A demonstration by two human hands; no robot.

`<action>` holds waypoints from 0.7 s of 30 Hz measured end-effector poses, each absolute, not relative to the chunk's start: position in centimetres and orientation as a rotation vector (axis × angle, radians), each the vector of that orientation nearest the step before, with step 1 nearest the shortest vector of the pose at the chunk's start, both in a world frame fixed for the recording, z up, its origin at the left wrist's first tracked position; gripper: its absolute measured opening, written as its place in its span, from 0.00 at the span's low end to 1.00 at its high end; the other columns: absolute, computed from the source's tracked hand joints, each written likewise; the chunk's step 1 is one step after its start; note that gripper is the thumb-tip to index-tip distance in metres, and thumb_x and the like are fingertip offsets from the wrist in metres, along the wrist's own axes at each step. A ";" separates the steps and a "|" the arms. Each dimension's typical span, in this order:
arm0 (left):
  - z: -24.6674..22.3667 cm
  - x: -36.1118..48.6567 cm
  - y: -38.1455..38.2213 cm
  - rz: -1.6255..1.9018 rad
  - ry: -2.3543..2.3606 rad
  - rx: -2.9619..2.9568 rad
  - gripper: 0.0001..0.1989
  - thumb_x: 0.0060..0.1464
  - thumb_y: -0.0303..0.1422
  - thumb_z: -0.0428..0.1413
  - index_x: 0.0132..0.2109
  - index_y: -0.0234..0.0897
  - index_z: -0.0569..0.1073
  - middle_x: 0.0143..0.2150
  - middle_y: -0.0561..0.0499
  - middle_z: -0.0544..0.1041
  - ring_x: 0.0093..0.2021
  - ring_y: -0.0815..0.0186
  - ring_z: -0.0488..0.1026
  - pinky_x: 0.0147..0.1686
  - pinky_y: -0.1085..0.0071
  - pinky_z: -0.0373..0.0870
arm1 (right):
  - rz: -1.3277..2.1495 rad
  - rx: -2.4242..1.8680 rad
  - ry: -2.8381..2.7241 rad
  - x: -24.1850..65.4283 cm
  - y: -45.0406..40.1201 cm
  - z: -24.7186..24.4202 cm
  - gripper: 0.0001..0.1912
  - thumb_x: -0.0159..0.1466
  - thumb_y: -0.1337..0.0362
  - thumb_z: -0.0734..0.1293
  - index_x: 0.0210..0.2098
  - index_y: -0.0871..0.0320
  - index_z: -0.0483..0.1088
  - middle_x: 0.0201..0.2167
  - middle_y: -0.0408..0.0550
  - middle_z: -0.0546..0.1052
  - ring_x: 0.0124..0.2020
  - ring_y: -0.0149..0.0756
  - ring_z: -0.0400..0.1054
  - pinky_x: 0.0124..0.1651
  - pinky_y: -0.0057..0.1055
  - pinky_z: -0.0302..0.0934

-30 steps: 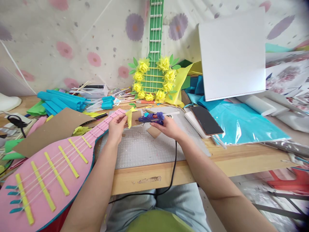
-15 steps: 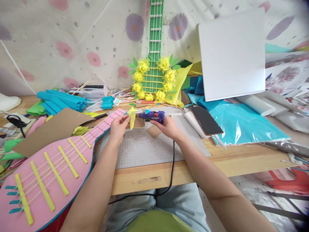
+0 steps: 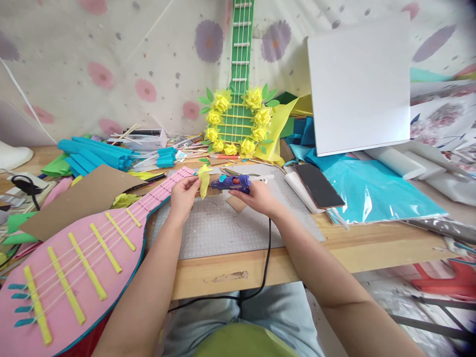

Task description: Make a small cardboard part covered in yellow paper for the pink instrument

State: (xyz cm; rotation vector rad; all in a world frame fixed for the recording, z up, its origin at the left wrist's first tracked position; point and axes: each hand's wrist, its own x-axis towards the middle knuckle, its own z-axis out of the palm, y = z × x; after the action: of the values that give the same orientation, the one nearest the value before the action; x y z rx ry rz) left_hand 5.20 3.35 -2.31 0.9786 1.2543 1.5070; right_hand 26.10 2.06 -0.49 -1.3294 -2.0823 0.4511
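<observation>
My left hand (image 3: 183, 198) pinches a small yellow crepe paper petal (image 3: 204, 181) above the cutting mat. A purple hot glue gun (image 3: 233, 183) is gripped in my right hand (image 3: 258, 198), its nozzle pointing left toward the petal, with a white glue stick jutting from its back. The gun's black cord (image 3: 268, 258) hangs over the table edge and runs across my lap. Below both hands lies the grey cutting mat (image 3: 219, 238). A small piece of brown cardboard (image 3: 236, 203) rests on it, partly hidden by the gun and my right hand.
A pink paper guitar (image 3: 85, 248) fills the left side. Behind stands a green guitar (image 3: 238, 116) trimmed with yellow paper flowers. Brown cardboard (image 3: 80, 203) and blue crepe paper (image 3: 98, 154) lie left. At right are a phone (image 3: 320, 185), blue wrapped paper (image 3: 375, 186) and a white board (image 3: 359, 84).
The glue gun in my right hand has tilted and shifted slightly left, showing more of its glue stick. My left hand still holds the petal in about the same place.
</observation>
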 end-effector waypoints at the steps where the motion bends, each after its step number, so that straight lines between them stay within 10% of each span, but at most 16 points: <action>1: -2.3 5.3 3.3 1.496 1.247 0.985 0.16 0.34 0.36 0.64 0.32 0.33 0.75 0.30 0.48 0.77 0.28 0.67 0.73 0.27 0.69 0.72 | 0.447 -1.340 -2.069 26.0 2.1 -0.5 0.17 0.58 0.50 0.63 0.39 0.55 0.73 0.30 0.47 0.77 0.33 0.38 0.71 0.35 0.30 0.60; 16: -3.5 4.5 4.2 1.591 1.314 1.051 0.16 0.34 0.37 0.62 0.32 0.32 0.76 0.31 0.49 0.78 0.29 0.68 0.72 0.31 0.72 0.70 | 0.608 -1.422 -1.336 31.6 5.2 -1.7 0.24 0.55 0.45 0.62 0.32 0.61 0.72 0.27 0.50 0.75 0.25 0.33 0.67 0.30 0.31 0.60; 21: -3.3 4.7 4.0 1.584 1.369 1.094 0.14 0.33 0.35 0.63 0.30 0.33 0.75 0.27 0.51 0.77 0.25 0.71 0.71 0.27 0.75 0.68 | 0.401 -1.810 -1.299 33.9 7.2 -3.9 0.24 0.53 0.47 0.63 0.37 0.61 0.71 0.33 0.55 0.76 0.36 0.44 0.70 0.37 0.36 0.61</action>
State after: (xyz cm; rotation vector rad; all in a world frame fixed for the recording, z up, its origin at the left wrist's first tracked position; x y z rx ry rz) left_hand 4.71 4.01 -3.33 1.0941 1.3687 1.5835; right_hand 33.93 7.18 -3.95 -1.8098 -1.2995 0.4014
